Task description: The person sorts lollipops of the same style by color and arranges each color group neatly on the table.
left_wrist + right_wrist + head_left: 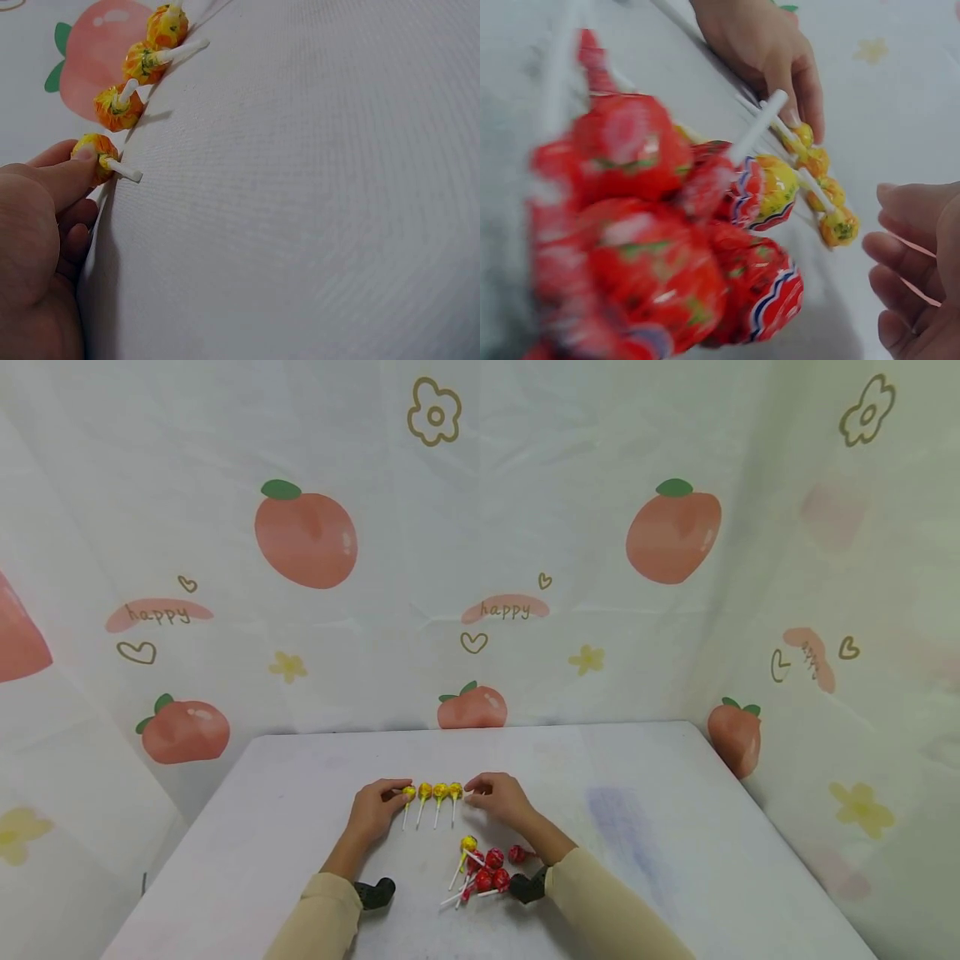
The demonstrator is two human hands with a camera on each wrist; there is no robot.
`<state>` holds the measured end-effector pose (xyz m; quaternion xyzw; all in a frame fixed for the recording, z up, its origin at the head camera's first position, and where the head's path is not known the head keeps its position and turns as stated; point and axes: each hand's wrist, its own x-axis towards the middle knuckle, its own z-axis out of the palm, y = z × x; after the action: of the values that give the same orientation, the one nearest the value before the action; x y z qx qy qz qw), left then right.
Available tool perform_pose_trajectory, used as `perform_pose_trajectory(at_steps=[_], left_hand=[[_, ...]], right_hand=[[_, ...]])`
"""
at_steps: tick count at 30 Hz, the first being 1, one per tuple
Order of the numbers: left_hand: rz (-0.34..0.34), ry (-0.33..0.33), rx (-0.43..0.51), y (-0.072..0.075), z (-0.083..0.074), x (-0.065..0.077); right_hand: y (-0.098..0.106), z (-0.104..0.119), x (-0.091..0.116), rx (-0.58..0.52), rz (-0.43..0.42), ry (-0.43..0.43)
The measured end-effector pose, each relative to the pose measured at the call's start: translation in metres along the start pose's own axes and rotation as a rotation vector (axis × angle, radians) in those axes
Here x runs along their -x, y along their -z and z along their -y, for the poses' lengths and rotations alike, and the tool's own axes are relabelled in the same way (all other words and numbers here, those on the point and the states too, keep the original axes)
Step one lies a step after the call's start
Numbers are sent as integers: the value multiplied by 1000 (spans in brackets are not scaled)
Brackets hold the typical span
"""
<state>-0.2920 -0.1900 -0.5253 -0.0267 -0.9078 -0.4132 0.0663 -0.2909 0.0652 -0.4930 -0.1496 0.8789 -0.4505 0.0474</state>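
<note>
Several yellow-wrapped lollipops [441, 791] lie side by side in a row, their white sticks toward the near side. At the row's left end, my left hand [372, 810] pinches the leftmost lollipop [105, 147] by its head between thumb and fingers. My right hand [501, 797] is beside the row's right end, near the rightmost lollipop [839, 227]. Its fingers are loosely bent and hold nothing; a small gap separates them from that lollipop in the right wrist view. Nearer the body is a loose pile of red lollipops [483, 880] with one yellow lollipop [468, 842] at its top.
A white table [300, 777] carries everything, and a bluish smudge [618, 818] marks its right part. Behind and beside it hangs a pale cloth [390, 668] printed with peaches. One red lollipop [517, 853] lies at the pile's right, beside the right wrist's black device [529, 886].
</note>
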Motion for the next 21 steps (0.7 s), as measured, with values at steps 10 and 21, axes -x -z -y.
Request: perform_pose_trajectory(at_steps=[10, 21], left_hand=[[-5, 1, -1, 2, -3, 2], [-9, 0, -5, -1, -1, 0]], right_hand=[[-2, 1, 22, 81, 138, 16], [-9, 0, 37, 179, 212, 52]])
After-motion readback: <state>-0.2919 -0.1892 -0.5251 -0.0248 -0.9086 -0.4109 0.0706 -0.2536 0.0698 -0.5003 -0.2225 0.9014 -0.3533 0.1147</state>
